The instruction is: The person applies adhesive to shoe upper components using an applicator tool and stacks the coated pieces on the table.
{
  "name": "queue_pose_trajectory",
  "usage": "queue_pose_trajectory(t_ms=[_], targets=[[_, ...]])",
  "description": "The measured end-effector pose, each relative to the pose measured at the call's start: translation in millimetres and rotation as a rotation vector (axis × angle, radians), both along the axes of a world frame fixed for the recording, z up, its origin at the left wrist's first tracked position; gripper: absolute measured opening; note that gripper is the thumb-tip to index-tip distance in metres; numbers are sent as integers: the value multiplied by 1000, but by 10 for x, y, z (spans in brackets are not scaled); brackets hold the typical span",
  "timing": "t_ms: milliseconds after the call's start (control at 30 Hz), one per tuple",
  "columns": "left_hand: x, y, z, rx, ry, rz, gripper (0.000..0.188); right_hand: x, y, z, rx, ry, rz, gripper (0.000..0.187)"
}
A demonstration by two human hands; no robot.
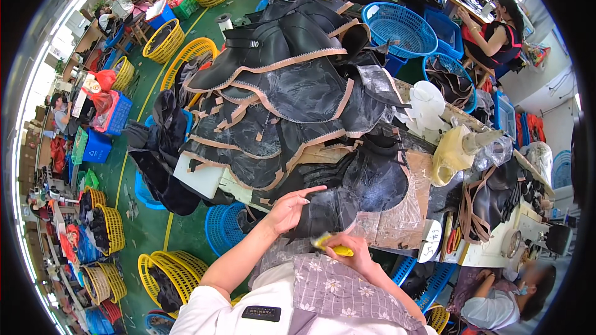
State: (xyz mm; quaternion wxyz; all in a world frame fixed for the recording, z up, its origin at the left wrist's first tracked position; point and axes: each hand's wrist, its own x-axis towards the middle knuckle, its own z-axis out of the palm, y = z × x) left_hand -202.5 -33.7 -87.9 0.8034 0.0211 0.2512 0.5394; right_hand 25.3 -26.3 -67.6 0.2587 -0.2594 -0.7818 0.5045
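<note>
In front of me a black leather piece [328, 211] lies at the near edge of the worktable. My left hand [289, 209] rests at its left side, index finger stretched along the top and thumb apart. My right hand [355, 254] is closed around a yellow-handled brush [338, 248], whose pale bristles are at the piece's lower edge. Just beyond, another black leather piece [379, 177] has a whitish, wet-looking smear. A tall heap of black leather pieces [292, 90] with tan zigzag-cut borders fills the table's far part.
Right of the heap stand a yellowish plastic container [452, 155] and a white oval pad [429, 241]. A blue basket [225, 228] stands left of me, with nested yellow baskets [171, 276] nearer. Another blue basket [400, 28] is at the far right. Several people work at surrounding benches.
</note>
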Motion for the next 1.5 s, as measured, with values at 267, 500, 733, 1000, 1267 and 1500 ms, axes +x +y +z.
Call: queue_pose_trajectory(t_ms=[267,500,733,1000,1267,1500], targets=[[21,235,147,301,464,-124,52,198,146,197,-355,132,-494,5],[-799,529,1769,635,873,578,68,906,553,289,-397,664,-1055,21],[-1251,1331,3081,987,1437,424,69,982,569,98,-480,722,-1110,19],[-2368,1866,3309,881,1518,568,60,1264,730,-125,-293,493,-1216,18],[-3345,2006,1532,365,1563,335,51,1835,1631,-524,-10,223,-1442,20],[-1482,1720,1534,596,2148,689,33,2036,2126,-784,272,-623,-1106,24]])
